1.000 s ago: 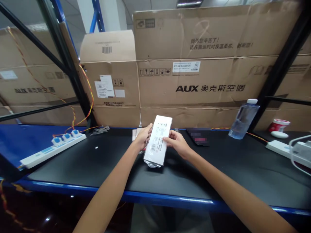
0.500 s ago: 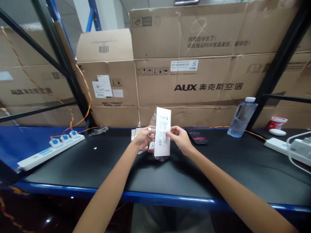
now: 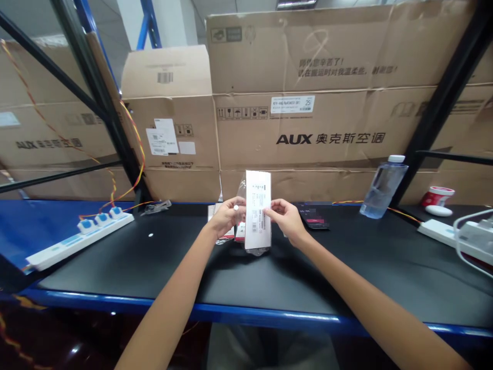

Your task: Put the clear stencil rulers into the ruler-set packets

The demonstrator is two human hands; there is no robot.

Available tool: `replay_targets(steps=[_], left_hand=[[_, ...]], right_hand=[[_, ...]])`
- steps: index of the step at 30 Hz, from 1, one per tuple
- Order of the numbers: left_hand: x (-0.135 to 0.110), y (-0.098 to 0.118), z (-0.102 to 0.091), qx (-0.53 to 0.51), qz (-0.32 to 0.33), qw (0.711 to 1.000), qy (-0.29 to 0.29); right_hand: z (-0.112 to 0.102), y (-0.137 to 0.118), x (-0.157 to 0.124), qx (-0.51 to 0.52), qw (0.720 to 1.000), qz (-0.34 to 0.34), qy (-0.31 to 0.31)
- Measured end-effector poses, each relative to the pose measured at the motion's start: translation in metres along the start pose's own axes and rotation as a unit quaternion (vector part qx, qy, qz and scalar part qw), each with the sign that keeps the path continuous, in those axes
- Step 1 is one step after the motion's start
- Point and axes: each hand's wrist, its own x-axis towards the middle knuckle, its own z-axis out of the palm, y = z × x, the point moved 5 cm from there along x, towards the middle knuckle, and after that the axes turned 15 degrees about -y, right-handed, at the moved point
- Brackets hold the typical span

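Observation:
A narrow white box [image 3: 258, 210] printed with small text and a barcode stands upright above the table in front of me. My right hand [image 3: 287, 218] pinches its right edge between thumb and fingers. Clear plastic film [image 3: 242, 189] shows along the box's left side and below it. My left hand [image 3: 226, 216] is closed on this film beside the box, its fingertips partly hidden. A small round white disc [image 3: 236, 207], perhaps a sticker, shows at the left fingers. Behind the left hand lie red-and-white packages [image 3: 227, 234], partly covered.
A black phone [image 3: 315, 218] lies right of my hands. Farther right stand a water bottle [image 3: 383, 190], a red-and-white tub [image 3: 438, 196] and a power strip [image 3: 442, 234]. Another power strip [image 3: 82, 241] and a white dot [image 3: 150, 235] are at left. Large cartons [image 3: 331, 118] line the back.
The white box has turned slightly, so its printed face looks a little wider. Both hands stay in nearly the same place.

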Motion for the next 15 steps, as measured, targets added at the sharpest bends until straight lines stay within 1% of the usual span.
replay_targets(steps=[4, 7, 11, 15], left_hand=[[0.002, 0.001, -0.004, 0.014, 0.029, 0.999, 0.011], [0.004, -0.001, -0.009, 0.041, 0.036, 0.998, 0.008], [0.006, -0.006, -0.011, 0.084, 0.023, 0.996, 0.005], [0.005, -0.006, -0.009, 0.124, -0.002, 0.992, 0.005]], right_hand=[[0.000, 0.001, 0.000, 0.008, 1.000, 0.007, 0.003], [0.001, 0.001, -0.001, 0.011, 1.000, 0.010, 0.002], [-0.001, 0.002, -0.001, 0.009, 1.000, 0.015, 0.004], [-0.003, 0.004, 0.000, 0.006, 1.000, 0.017, 0.003]])
